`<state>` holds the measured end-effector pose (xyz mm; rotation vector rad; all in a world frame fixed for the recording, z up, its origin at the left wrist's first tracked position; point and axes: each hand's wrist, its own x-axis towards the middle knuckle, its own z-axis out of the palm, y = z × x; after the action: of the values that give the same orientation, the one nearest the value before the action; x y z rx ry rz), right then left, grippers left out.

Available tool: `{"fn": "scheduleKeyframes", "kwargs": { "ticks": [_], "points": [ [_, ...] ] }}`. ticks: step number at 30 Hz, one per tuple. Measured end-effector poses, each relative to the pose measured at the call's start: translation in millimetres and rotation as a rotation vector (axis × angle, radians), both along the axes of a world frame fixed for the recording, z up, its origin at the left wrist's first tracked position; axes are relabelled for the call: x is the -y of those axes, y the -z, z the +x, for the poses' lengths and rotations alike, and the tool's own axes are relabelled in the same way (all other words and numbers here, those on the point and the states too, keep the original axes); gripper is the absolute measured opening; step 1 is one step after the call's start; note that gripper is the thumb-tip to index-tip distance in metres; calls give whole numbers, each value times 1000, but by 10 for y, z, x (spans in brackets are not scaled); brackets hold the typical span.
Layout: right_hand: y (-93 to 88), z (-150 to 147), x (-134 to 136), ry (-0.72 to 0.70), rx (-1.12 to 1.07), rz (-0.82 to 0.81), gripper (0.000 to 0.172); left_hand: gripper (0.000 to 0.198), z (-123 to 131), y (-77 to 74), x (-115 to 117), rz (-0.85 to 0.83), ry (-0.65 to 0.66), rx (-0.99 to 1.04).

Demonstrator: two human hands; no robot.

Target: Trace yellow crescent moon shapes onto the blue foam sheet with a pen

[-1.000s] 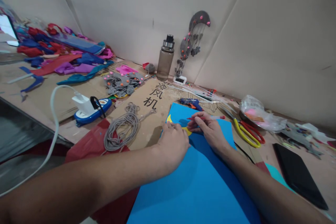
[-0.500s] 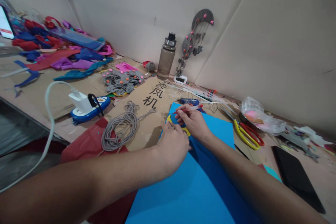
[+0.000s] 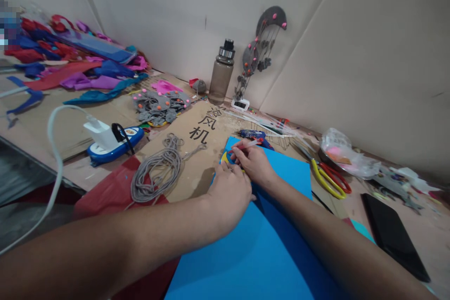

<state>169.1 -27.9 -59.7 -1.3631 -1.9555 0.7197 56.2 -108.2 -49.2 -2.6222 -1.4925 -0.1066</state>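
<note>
A large blue sheet (image 3: 239, 262) lies on the table under both hands. At its far left corner is a yellow curved piece (image 3: 225, 157), partly hidden by my fingers. My left hand (image 3: 232, 192) lies over this piece with its fingers spread, pressing it against the sheet. Between the fingertips of my right hand (image 3: 251, 161) is a red and clear pen (image 3: 252, 143), its tip beside the yellow piece. Just beyond the sheet's far edge rests a blue glue gun (image 3: 249, 134).
Coiled grey cord (image 3: 154, 173), a power strip (image 3: 116, 145) and a bottle (image 3: 221, 75) stand or lie on the left and behind. Scissors (image 3: 328, 178), a bowl with plastic wrap (image 3: 337, 150) and a black phone (image 3: 393, 234) are on the right. Fabric scraps (image 3: 87, 65) fill the back left.
The view has shifted slightly. My right hand with the pen has moved a little closer to my left hand, and less of the yellow piece shows.
</note>
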Motion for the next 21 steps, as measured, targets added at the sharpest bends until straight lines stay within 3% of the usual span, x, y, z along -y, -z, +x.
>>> {"fn": "scheduleKeyframes", "kwargs": {
  "ticks": [21],
  "points": [
    [-3, -21, -10, 17, 14, -3, 13, 56, -3, -46, -2, 2, 10, -69]
  ]
}}
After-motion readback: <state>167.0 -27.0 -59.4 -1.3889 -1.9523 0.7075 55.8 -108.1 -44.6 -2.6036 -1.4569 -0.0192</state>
